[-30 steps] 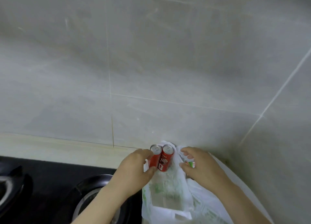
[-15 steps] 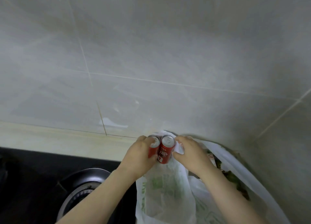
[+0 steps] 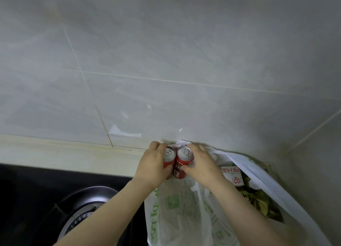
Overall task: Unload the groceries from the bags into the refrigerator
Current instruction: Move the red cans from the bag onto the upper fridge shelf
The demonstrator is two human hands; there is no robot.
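— What fills the view?

— A grey tiled wall, and under it a black cooktop at lower left with a round burner.

— And the groceries?

— A white bag with green print stands in the corner between the forearms. To the right of the right forearm, leafy greens and a milk carton lie in white plastic. I cannot tell whether that is the same bag.

— The hands?

— Close together above the bag's top, near the wall. The left hand curls round the left red can; the right hand grips the right red can, thumb on its side.

— The cans themselves?

— Side by side, touching, tops up, pressed between the two hands.
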